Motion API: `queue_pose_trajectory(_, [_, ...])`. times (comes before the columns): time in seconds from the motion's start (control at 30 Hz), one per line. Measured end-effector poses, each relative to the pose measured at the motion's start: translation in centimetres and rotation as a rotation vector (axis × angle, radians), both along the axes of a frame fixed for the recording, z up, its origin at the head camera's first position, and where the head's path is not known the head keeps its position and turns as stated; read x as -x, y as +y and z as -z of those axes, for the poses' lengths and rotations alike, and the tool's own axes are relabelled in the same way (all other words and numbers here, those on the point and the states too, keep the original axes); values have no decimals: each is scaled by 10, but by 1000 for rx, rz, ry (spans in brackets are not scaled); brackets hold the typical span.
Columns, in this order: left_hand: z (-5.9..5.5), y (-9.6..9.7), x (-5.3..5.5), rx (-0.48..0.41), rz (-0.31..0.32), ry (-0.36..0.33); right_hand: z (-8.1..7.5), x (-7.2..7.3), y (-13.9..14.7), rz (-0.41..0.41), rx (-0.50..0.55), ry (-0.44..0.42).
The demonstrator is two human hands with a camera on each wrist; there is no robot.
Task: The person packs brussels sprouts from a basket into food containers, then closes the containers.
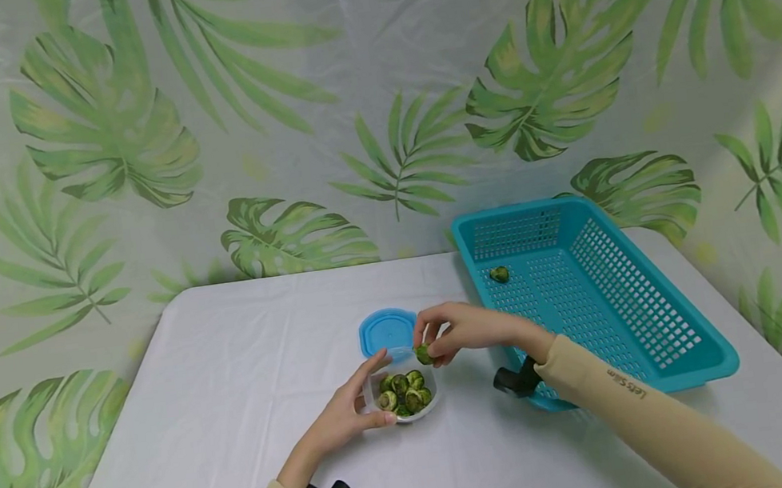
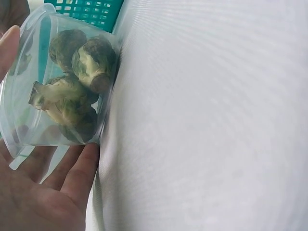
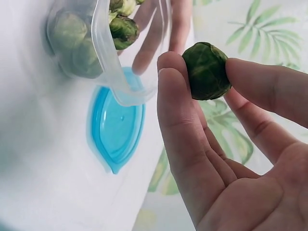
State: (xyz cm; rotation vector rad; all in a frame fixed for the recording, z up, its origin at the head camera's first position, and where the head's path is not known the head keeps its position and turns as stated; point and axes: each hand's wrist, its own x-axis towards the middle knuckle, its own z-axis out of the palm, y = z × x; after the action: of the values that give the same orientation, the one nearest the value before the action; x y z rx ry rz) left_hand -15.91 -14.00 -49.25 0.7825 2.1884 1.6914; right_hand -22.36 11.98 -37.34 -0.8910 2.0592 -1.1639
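A Brussels sprout point(image 3: 207, 71) is pinched between the thumb and fingertips of my right hand point(image 1: 460, 327), just above the far right rim of a clear plastic container point(image 1: 433, 400). My left hand point(image 1: 343, 412) grips the container from its left side, thumb near the front rim and fingers round the back. Several Brussels sprouts point(image 1: 400, 385) lie inside it, seen through its wall in the left wrist view. Behind the container, a blue lid point(image 1: 386, 330) lies on the table.
At the right stands a large turquoise plastic basket point(image 1: 664, 285) with slotted walls, holding one Brussels sprout point(image 1: 499, 274) near its left wall. My right forearm crosses its near left side. A white cloth covers the table point(image 1: 230, 359); a leaf-patterned curtain point(image 1: 279, 152) hangs behind.
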Motion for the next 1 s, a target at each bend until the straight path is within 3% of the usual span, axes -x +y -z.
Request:
queue_pose_trajectory(0.53, [0, 0, 0, 14, -7, 4, 9, -7, -15, -23, -153, 34])
queue_pose_trajectory(0.73, [-1, 1, -1, 25, -24, -1, 6, -8, -12, -23, -143, 20])
queue_pose_trajectory(1.0, [0, 1, -1, 24, -26, 6, -10, -4, 3, 2, -71, -9])
